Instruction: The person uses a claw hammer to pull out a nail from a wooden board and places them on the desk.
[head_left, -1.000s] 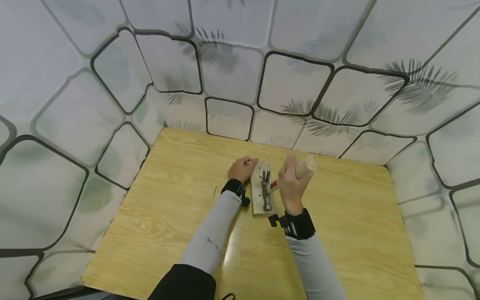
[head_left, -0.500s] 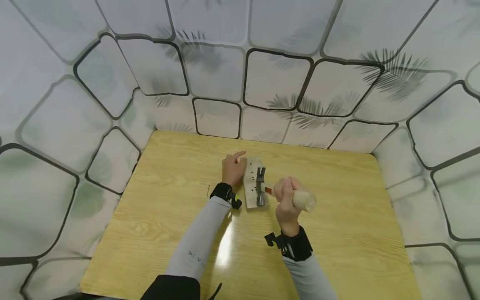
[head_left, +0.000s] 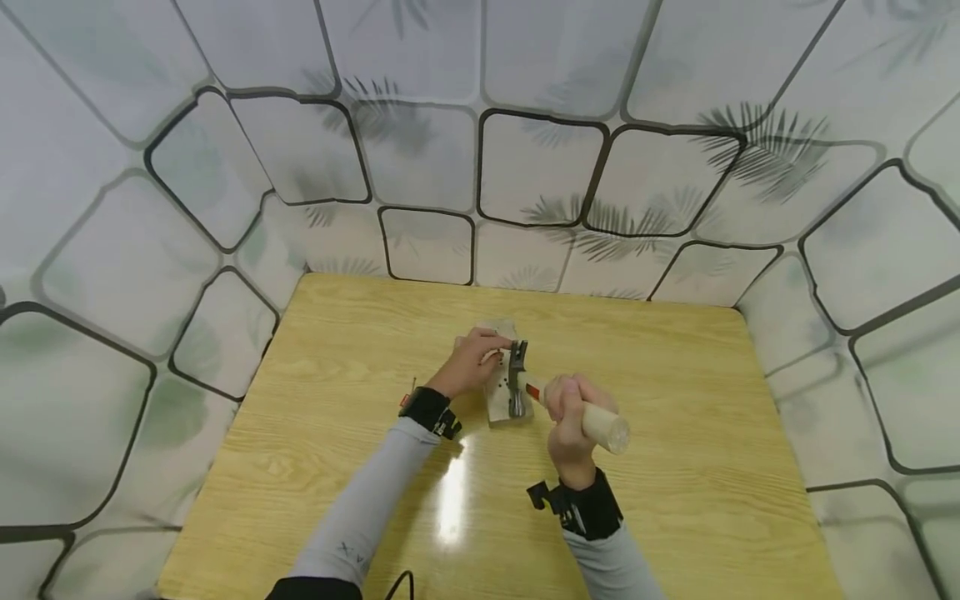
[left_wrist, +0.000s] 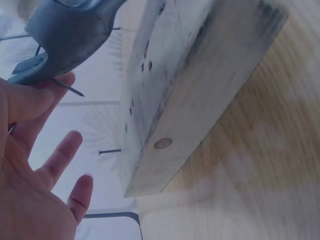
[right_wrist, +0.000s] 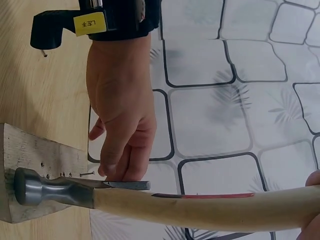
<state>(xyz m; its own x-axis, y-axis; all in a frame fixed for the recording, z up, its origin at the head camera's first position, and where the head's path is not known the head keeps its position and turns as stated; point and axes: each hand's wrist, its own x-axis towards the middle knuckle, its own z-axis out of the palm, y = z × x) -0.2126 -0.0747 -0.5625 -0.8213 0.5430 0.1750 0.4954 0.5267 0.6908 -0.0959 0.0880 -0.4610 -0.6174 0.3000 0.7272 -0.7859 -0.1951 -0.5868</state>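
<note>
My right hand (head_left: 573, 425) grips the wooden handle of a claw hammer (right_wrist: 55, 190). The metal head is held over a pale wooden block (head_left: 498, 408), close to its face. A nail (left_wrist: 70, 88) is lodged in the hammer's claw, its point sticking out. My left hand (head_left: 474, 362) is at the claw, thumb and index finger pinching around the nail; its other fingers (left_wrist: 62, 155) are spread loosely. Another nail (left_wrist: 110, 151) stands up from the block, which has several dark holes. In the right wrist view the left hand (right_wrist: 122, 110) partly hides the claw.
The block lies on a yellow wood-grain table (head_left: 315, 467). A loose nail (head_left: 414, 384) rests left of the left wrist. Patterned cloth walls (head_left: 420, 158) enclose the table's back and sides. A black cord (head_left: 401, 583) shows at the front edge.
My left hand has moved from beside the block's left edge over to the hammer's claw. My right hand and the handle end have come lower, while the hammer head stays over the block.
</note>
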